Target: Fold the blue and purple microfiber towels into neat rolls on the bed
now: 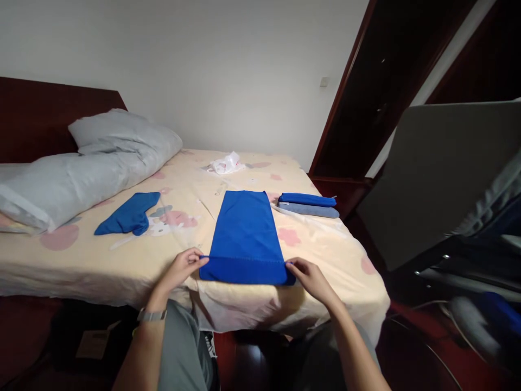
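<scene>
A blue towel [246,225] lies flat on the bed in front of me, its near end folded over into a band. At the left corner of that band, my left hand [188,265] pinches the cloth between thumb and fingers. My right hand [306,272] grips the opposite corner the same way. To the left lies a crumpled blue cloth [129,213]. On the right, a folded blue cloth [307,200] rests on a folded grey-blue cloth [311,209].
The bed [175,277] has a patterned cream sheet. A grey quilt [109,168] is heaped at the left. A white plastic bag [226,163] lies towards the wall. A large grey panel [443,168] stands to the right, beyond the bed's edge.
</scene>
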Motion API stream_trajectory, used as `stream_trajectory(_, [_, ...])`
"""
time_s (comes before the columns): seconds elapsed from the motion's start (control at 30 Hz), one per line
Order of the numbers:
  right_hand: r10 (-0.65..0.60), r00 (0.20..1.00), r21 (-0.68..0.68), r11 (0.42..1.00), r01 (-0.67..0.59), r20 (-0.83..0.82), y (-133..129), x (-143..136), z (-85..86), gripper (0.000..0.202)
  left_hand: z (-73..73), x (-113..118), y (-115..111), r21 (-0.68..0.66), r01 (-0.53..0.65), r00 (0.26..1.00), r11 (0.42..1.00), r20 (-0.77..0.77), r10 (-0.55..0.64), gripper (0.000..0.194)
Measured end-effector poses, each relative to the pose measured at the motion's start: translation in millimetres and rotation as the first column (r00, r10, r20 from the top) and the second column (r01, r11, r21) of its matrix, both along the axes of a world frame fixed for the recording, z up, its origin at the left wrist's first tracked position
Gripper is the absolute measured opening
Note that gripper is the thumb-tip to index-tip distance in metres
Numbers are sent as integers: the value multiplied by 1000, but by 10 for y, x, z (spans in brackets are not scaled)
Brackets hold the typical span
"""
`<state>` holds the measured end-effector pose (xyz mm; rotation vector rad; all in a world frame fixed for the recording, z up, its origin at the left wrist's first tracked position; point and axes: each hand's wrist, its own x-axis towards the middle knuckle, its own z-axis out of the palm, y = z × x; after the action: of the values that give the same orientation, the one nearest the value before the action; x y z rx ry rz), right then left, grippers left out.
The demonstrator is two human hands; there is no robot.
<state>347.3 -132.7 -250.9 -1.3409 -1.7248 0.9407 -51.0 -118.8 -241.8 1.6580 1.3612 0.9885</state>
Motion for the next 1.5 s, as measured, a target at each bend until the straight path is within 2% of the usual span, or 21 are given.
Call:
stream_trajectory(0.1, [-15,1000,-16,1000,15,0,172,-65,-144,44,-174,66,109,-29,-38,995,999,89,41,37])
stream_trajectory(0.23, [18,1000,-60,998,-17,19,-1,-56,-394,38,-523,29,-107,-184,60,998,981,42,-54,33])
stream_trajectory(0.33, [81,996,-144,987,-75,31,-120,24,-379,33,-617,-7,-190,-273,52,998,961,-14,-58,34])
stream_trajectory(0.4, [123,992,-199,973,-113,36,-119,71,-312,32,-608,-3,-150,-283,3,997,959,-69,-24,34])
stream_trajectory(0.5, [116,993,-250,963,-104,35,-52,89,-266,32,-594,27,-41,-202,-56,981,978,-191,17,31])
stream_trajectory(0.63, [-4,998,-269,963,19,56,9,46,-363,38,-627,57,33,-72,-161,934,984,-335,128,30])
stream_trajectory(0.73, [-40,992,-272,960,71,120,6,33,-445,40,-621,82,37,-24,-200,901,979,-398,175,28])
stream_trajectory(0.93, [-69,982,-184,978,102,178,-10,24,-460,36,-578,148,23,-32,-202,863,979,-478,163,25])
stream_trajectory(1.1, [-130,904,-44,986,161,408,-3,-40,-492,34,-628,115,21,40,-196,808,980,-559,185,20])
stream_trajectory(1.2, [-167,846,10,982,188,506,23,-66,-540,31,-579,102,11,263,-83,801,961,-556,222,16])
stream_trajectory(1.27, [-218,809,99,976,196,546,32,-72,-530,31,-509,125,-17,395,52,824,917,-535,183,15])
stream_trajectory(1.3, [-249,797,170,968,185,550,26,-74,-503,31,-473,145,-38,416,117,835,902,-533,137,17])
stream_trajectory(1.37, [-270,804,314,943,109,530,-16,-84,-407,29,-421,193,-83,371,215,833,903,-553,29,16])
stream_trajectory(1.4, [-227,825,355,934,34,518,-50,-93,-351,27,-411,212,-102,318,253,819,914,-572,-27,20])
stream_trajectory(1.43, [-144,844,362,930,-63,517,-86,-106,-298,26,-411,226,-116,258,283,801,924,-594,-79,31])
stream_trajectory(1.5, [74,843,290,920,-264,533,-147,-131,-238,30,-434,222,-126,155,304,766,940,-627,-145,53])
